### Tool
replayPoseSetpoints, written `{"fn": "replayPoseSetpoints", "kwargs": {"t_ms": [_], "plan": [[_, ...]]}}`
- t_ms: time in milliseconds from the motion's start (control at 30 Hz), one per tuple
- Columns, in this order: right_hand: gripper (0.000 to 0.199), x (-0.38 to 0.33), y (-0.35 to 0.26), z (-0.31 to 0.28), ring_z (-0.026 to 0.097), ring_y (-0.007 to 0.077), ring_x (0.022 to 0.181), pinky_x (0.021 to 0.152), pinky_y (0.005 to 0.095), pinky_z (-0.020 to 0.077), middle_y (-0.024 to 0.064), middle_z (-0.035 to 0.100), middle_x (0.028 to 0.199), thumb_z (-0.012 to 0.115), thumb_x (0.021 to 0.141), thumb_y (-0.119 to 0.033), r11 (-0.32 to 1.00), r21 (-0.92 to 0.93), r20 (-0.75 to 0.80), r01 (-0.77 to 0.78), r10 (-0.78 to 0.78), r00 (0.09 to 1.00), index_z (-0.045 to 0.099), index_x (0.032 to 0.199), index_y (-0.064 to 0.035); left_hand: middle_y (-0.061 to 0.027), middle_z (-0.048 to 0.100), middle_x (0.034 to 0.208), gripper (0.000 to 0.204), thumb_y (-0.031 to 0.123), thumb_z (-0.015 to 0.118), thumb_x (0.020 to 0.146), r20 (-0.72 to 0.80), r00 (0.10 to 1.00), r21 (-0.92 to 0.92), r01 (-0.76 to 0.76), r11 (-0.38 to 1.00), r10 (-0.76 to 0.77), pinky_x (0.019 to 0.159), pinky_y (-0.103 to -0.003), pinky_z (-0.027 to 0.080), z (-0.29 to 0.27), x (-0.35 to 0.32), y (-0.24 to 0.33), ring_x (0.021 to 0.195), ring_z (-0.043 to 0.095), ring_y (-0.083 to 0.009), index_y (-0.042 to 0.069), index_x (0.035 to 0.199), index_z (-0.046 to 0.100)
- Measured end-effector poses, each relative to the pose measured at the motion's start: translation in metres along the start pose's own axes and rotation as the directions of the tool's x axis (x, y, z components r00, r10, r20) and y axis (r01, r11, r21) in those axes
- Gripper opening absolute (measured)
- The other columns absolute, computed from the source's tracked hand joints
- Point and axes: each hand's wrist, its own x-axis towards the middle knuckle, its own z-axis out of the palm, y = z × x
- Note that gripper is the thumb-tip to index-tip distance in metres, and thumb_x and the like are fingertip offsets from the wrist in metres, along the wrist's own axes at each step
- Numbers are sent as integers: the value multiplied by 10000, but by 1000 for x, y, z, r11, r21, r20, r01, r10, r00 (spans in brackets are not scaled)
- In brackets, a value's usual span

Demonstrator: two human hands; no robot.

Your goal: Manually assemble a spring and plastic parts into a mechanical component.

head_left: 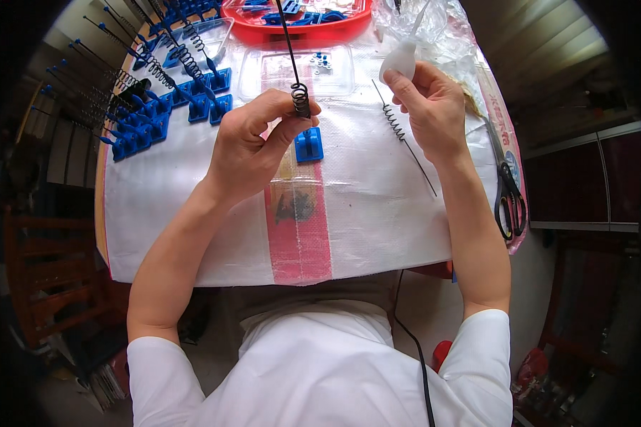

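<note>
My left hand [253, 142] pinches a black wire spring [300, 98] by its coil, its long straight stem rising toward the far side. My right hand [429, 105] holds a small white squeeze bottle [400, 58] with a thin nozzle pointing up. One blue plastic block [308, 144] lies on the white woven sheet [377, 199] just below my left fingers. A second black spring [400, 134] lies flat on the sheet under my right hand.
Several blue blocks with springs fitted [146, 107] stand in rows at the far left. A red tray [299, 21] of blue parts and a clear plastic tray [299, 71] sit at the back. Black scissors [509, 203] lie at the right edge, beside crumpled plastic [441, 32].
</note>
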Motion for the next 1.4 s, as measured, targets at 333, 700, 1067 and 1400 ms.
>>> {"fn": "replayPoseSetpoints", "kwargs": {"t_ms": [333, 700, 1067, 1400], "plan": [[272, -3, 0, 1, 670, 113, 812, 747, 261, 525, 74, 729, 877, 727, 895, -234, 999, -34, 3, -9, 9, 1000, 718, 1027, 3, -91, 703, 939, 132, 12, 679, 904, -7, 1000, 20, -9, 1000, 9, 749, -285, 541, 1, 0, 0, 838, 675, -174, -13, 1033, 693], [288, -3, -1, 1, 636, 96, 759, 699, 242, 508, 62, 707, 841, 709, 917, -253, 998, 50, 1, -41, 41, 999, 713, 1016, 18, -83, 701, 960, 140, 9, 657, 921, 10, 1000, 20, 1, 1000, -1, 784, -284, 536, 0, -1, 0, 866, 669, -166, -5, 1059, 677], [297, -42, -59, -41, 527, 80, 609, 557, 225, 395, 46, 598, 758, 610, 942, -249, 947, 246, 104, -208, 188, 977, 639, 985, 43, -82, 699, 995, 134, -3, 631, 939, 37, 999, 63, 6, 998, -8, 823, -288, 538, -3, -3, 2, 910, 666, -163, -4, 1071, 653], [225, -136, -58, -61, 474, 42, 584, 514, 207, 360, -8, 578, 706, 649, 839, -210, 835, 278, 314, -475, 388, 867, 639, 877, 11, -70, 709, 917, 112, 2, 662, 915, 33, 998, 156, -65, 986, 60, 774, -269, 506, -4, 1, 6, 894, 626, -155, 1, 1024, 687]]}}
